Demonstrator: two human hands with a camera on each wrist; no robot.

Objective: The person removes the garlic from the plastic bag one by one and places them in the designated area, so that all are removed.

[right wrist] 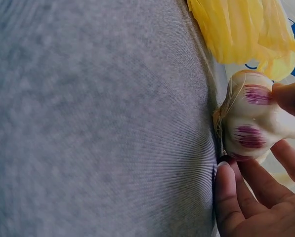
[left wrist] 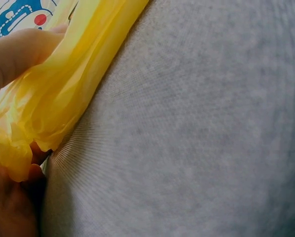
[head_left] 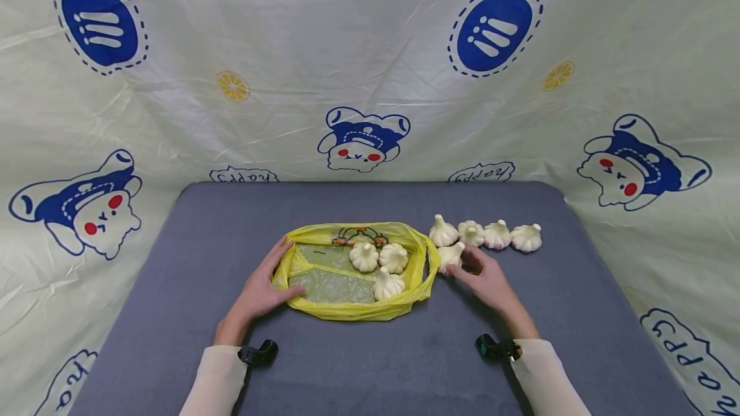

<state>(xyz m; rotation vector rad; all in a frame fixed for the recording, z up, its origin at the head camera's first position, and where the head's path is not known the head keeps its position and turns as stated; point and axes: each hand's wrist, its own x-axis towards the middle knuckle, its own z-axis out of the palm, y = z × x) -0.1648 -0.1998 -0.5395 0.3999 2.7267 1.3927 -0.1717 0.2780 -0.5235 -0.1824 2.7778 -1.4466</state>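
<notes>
On the grey surface (head_left: 173,313), the left hand (head_left: 263,287) pinches the 9 o'clock rim of the open yellow bag (head_left: 352,308), which lies at the centre and holds three garlic bulbs (head_left: 381,265). The right hand (head_left: 485,278) grasps a garlic bulb (head_left: 451,254) just off the bag's 3 o'clock edge. Four more bulbs (head_left: 485,234) sit in a row at about 1 o'clock from the bag.

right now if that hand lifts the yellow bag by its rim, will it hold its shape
Probably not: the yellow bag looks thin and crumpled where the left hand grips it. The three garlic bulbs inside would likely slide together and sag it.
</notes>
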